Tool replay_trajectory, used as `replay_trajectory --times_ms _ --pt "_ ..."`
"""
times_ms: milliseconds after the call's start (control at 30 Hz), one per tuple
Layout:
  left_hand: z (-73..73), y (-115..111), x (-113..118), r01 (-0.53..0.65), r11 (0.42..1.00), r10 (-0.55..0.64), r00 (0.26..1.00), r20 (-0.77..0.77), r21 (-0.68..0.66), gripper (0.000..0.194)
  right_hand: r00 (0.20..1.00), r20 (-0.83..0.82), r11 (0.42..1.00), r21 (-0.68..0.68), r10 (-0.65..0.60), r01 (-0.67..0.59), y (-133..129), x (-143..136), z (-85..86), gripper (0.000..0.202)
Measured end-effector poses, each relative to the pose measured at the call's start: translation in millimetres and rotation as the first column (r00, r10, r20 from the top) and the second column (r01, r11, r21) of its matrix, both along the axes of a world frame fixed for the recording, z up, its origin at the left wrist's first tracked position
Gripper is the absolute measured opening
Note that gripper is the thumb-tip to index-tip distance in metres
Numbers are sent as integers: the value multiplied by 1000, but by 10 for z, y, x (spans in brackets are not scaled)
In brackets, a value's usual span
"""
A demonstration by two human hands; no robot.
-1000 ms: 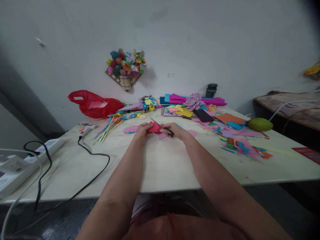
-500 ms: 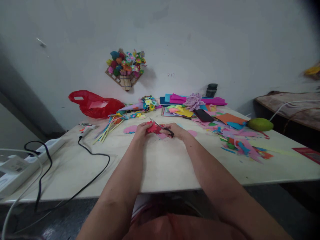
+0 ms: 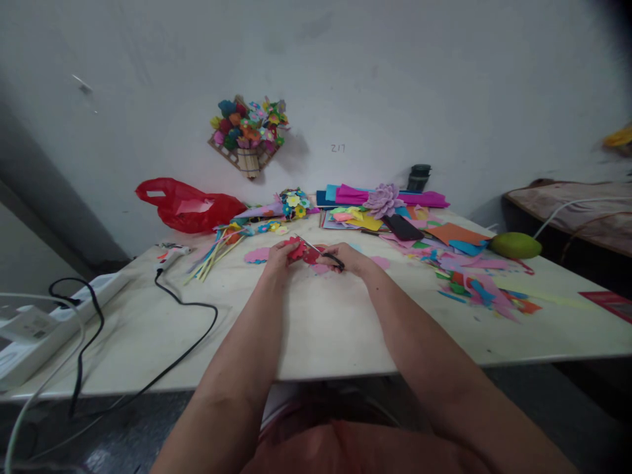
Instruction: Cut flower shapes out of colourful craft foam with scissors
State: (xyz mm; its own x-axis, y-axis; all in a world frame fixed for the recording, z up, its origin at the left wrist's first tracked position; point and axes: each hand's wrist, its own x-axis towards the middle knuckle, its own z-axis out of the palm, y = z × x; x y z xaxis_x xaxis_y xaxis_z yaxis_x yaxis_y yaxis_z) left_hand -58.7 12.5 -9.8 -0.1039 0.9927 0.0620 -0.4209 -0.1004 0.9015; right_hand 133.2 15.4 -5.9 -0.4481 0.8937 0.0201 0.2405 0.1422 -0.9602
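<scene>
Between the fingers of my left hand [image 3: 279,255] is a red scalloped paper piece [image 3: 295,249]. My right hand [image 3: 347,257] is closed round the dark handles of a pair of scissors [image 3: 334,259], whose blades point up and left beside the red paper. More red paper shows under the blades; whether it is joined to the held piece I cannot tell. Flat on the table left of my left hand lies a pink scalloped paper piece [image 3: 257,255], with blue edges showing beneath it. Another pink piece [image 3: 380,263] lies just right of my right wrist.
A red plastic bag [image 3: 190,210] and paper strips [image 3: 212,258] lie at the left. Coloured sheets, a phone-like black slab [image 3: 403,228], paper scraps [image 3: 481,289] and a green oval object [image 3: 516,245] cover the right. A power strip [image 3: 69,322] and black cable [image 3: 213,315] occupy the left edge.
The red paper in my left hand has turned slightly and shifted a little against the scissor blades. Both arms stay almost in place.
</scene>
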Motion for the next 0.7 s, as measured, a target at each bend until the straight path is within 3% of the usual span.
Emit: replay_trajectory --times_ms 200,533,700 --pt "8 -13 6 34 999 -33 999 -25 13 20 998 -40 998 -41 44 -46 -85 20 84 31" --pt "-33 19 -3 81 997 -81 996 -40 2 23 999 1 998 -55 38 -38 -67 32 63 31" --pt "-28 7 5 110 994 -110 993 -44 -7 22 1000 -5 997 -74 9 -10 -100 24 103 21"
